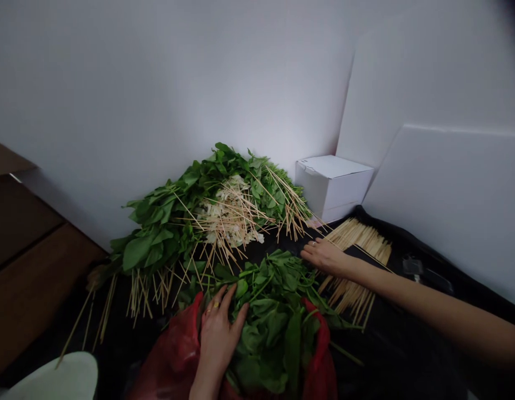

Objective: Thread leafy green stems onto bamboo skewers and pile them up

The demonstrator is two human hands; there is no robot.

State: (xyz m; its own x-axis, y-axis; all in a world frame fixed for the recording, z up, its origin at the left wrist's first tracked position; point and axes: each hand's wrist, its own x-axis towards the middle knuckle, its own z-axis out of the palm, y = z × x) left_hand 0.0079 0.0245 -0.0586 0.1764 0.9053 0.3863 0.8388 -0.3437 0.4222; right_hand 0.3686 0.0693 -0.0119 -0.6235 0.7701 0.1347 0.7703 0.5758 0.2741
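My left hand (219,324) rests with its fingers apart on a heap of leafy greens (269,322), at the left rim of a red plastic bag (174,350) that holds them. A ring shows on one finger. Farther right, my right hand (321,254) reaches in palm down, its fingers stretched to the left over the dark surface, just beyond the loose greens. Its thumb is hidden. One thin stick runs close along the far side of this hand. Bare wooden skewers (359,236) lie in a bundle beside and under the right forearm.
Against the white wall, skewered green leaves (153,244) are piled around skewered pale shredded pieces (230,214). A white box (334,186) stands at the back right. A pale bowl (57,380) is at the lower left, and a small clear-and-dark object (413,266) lies right of the skewers.
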